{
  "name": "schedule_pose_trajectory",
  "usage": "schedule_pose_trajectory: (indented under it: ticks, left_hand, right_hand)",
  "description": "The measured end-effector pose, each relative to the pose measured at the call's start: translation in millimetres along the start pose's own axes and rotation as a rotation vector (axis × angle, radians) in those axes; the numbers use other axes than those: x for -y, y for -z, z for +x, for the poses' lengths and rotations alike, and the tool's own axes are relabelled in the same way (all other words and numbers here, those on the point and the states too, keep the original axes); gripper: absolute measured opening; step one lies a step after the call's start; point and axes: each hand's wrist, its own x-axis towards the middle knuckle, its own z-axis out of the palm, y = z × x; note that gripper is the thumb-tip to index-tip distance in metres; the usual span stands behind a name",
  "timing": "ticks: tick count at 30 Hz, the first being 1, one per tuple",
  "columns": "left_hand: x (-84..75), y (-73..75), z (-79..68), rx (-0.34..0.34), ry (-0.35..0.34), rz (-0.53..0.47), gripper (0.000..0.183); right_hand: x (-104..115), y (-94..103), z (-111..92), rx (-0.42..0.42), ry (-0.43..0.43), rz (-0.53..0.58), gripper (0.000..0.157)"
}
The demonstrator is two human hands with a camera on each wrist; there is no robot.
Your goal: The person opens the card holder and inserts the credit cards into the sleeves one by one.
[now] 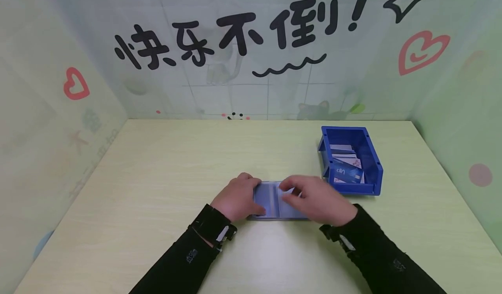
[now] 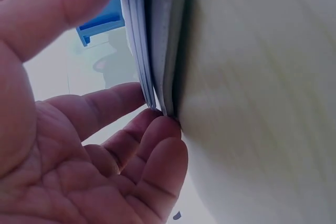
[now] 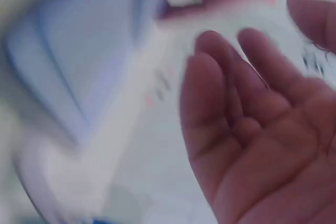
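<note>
A card holder (image 1: 267, 198) with clear plastic pages lies spread open on the table in the head view. My left hand (image 1: 239, 198) holds it by its left side, thumb at the near edge and fingers at the far edge. From the left wrist, several thin page layers show above a thicker grey cover (image 2: 170, 40), with fingertips right at the edge. Over the right-hand page hovers my right hand (image 1: 315, 198), its fingers loosely bent. Nothing shows between those fingers in the right wrist view, where the card holder (image 3: 89, 45) is blurred.
A blue open-front bin (image 1: 374, 167) stands behind and to the right of my right hand. Several cards lean inside it, a blue card (image 1: 347, 172) in front. The table (image 1: 176, 163) ends at a printed cloth backdrop (image 1: 157, 93) behind and at the sides.
</note>
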Motion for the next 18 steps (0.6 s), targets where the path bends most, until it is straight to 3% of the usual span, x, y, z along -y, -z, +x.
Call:
schedule_pose_trajectory:
  ticks: [4,7,11,14,18]
  left_hand:
    - [1.1,0.0,-0.4,-0.003,-0.001,-0.011,0.072]
    - [1.9,0.0,-0.3,-0.001,-0.001,-0.013,0.073]
    - [2.6,0.5,-0.4,0.002,0.008,-0.019,0.074]
    - [2.5,0.7,-0.3,0.004,0.012,-0.03,0.074]
    - [1.7,0.1,0.3,0.008,0.013,-0.032,0.074]
  right_hand:
    - [-18,41.6,-8,-0.291,-0.13,-0.073,0.013]
    - [-39,61.9,-12,-0.393,-0.247,-0.164,0.021]
    - [-66,66.4,-6,-0.308,-0.361,-0.274,0.037]
    - [-81,58.8,1,-0.236,-0.384,-0.382,0.045]
    - [-92,47.8,7,-0.261,-0.377,-0.486,0.045]
